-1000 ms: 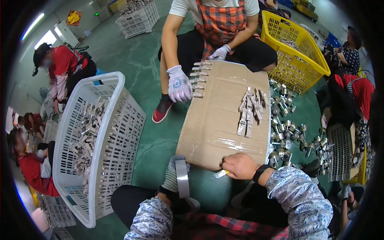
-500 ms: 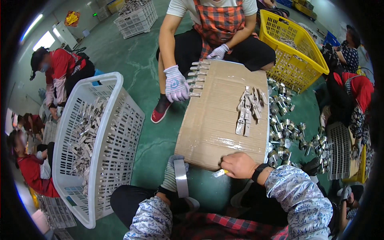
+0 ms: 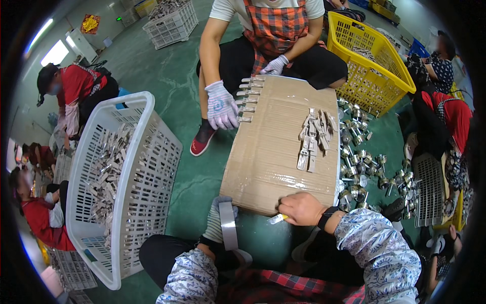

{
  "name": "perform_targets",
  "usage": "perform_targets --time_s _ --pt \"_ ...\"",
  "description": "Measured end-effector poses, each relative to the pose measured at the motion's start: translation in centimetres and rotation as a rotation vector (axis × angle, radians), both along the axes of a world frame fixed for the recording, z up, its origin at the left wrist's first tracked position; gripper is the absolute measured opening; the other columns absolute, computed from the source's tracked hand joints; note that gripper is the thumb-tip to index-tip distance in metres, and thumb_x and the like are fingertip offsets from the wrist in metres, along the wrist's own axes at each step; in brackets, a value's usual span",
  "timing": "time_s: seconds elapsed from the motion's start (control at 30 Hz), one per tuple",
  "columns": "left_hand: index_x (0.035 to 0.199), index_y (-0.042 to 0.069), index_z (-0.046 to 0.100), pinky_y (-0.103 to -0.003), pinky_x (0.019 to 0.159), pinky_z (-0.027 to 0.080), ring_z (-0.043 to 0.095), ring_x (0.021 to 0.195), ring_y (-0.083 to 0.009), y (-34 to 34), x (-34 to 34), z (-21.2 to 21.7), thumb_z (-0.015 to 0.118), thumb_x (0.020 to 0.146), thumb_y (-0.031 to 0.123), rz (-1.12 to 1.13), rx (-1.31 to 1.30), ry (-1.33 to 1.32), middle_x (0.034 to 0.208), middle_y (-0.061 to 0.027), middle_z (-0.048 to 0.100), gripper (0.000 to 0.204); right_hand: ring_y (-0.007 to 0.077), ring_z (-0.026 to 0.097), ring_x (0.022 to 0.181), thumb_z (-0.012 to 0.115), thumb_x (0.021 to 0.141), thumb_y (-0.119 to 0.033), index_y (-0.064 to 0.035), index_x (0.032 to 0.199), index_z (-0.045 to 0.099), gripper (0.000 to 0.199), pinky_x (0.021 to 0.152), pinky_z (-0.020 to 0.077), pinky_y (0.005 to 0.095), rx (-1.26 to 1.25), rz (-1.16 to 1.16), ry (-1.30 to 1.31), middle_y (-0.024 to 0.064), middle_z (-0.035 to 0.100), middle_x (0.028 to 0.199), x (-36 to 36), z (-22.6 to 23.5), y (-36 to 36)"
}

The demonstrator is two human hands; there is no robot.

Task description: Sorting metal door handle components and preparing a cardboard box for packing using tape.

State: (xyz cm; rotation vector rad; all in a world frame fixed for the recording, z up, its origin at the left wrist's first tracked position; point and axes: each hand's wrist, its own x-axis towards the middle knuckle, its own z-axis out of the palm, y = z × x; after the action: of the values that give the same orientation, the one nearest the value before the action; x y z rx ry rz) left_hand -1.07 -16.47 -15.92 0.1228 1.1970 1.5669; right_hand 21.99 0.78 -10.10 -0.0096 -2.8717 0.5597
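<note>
My left hand [image 3: 214, 218], in a striped knit glove, is closed on a smooth grey curved band [image 3: 229, 226] by the near left corner of the cardboard [image 3: 263, 147]. Bare, with a dark band at the wrist, my right hand [image 3: 299, 209] rests at the cardboard's near edge. It is closed round a small yellow-handled tool with a flat pale blade [image 3: 276, 219] pointing left. A pile of beige clip-like parts [image 3: 315, 139] lies on the right of the cardboard. Similar parts [image 3: 249, 99] stand in a row along its far left edge.
A white basket [image 3: 132, 167] of beige parts stands to my left. Many metal fittings [image 3: 362, 167] lie on the floor to the right, below a yellow crate [image 3: 374, 76]. Across from me sits a person in a checked apron [image 3: 277, 25], one gloved hand [image 3: 221, 107] beside the row of parts.
</note>
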Motion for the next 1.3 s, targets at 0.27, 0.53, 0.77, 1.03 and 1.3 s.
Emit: perform_targets --time_s 0.27,0.53,0.77,1.03,1.3 --pt "0.099 0.015 0.053 -0.028 0.050 0.046 0.051 0.055 -0.0177 0.0 -0.4 -0.2 0.050 0.090 0.029 0.007 -0.001 -0.113 0.067 -0.0092 0.053 0.017 0.0259 0.058 0.071 0.067 0.071 -0.022 -0.0090 0.087 0.050 0.027 0.063 0.0485 0.0378 -0.010 0.006 0.001 0.0076 0.050 0.081 -0.1 -0.1 0.0" --pt "0.099 0.016 0.054 -0.028 0.050 0.045 0.051 0.054 -0.0182 0.6 0.4 0.9 0.052 0.089 0.032 0.040 -0.082 -0.053 0.065 -0.0088 0.052 0.019 0.0264 0.058 0.071 0.067 0.071 -0.023 -0.0089 0.088 0.050 0.029 0.063 0.0484 0.0381 0.002 -0.004 -0.006 0.0077 0.049 0.081 0.3 -0.3 0.0" --pt "0.095 0.017 0.055 -0.029 0.047 0.044 0.049 0.052 -0.0178 0.5 0.2 1.6 0.053 0.087 0.035 0.049 -0.101 -0.179 0.062 -0.0080 0.050 0.021 0.0264 0.058 0.073 0.067 0.070 -0.024 -0.0091 0.088 0.050 0.029 0.064 0.0484 0.0387 -0.004 -0.005 0.004 0.0074 0.050 0.082 0.0 -0.1 -0.1" --pt "0.089 0.016 0.054 -0.028 0.046 0.043 0.049 0.051 -0.0167 1.3 0.8 1.4 0.058 0.083 0.036 0.068 -0.105 -0.117 0.060 -0.0061 0.048 0.021 0.0265 0.058 0.073 0.067 0.070 -0.024 -0.0090 0.087 0.050 0.028 0.064 0.0484 0.0391 -0.010 -0.017 0.001 0.0074 0.050 0.082 0.5 -0.1 0.4" --pt "0.081 0.020 0.058 -0.025 0.054 0.047 0.052 0.058 -0.0080 0.8 0.6 1.1 0.048 0.095 0.045 0.049 -0.109 -0.181 0.068 0.0053 0.054 0.030 0.0290 0.058 0.073 0.068 0.066 -0.020 -0.0087 0.086 0.050 0.030 0.062 0.0492 0.0409 -0.055 0.006 -0.033 0.0085 0.050 0.079 0.1 -0.2 0.4"
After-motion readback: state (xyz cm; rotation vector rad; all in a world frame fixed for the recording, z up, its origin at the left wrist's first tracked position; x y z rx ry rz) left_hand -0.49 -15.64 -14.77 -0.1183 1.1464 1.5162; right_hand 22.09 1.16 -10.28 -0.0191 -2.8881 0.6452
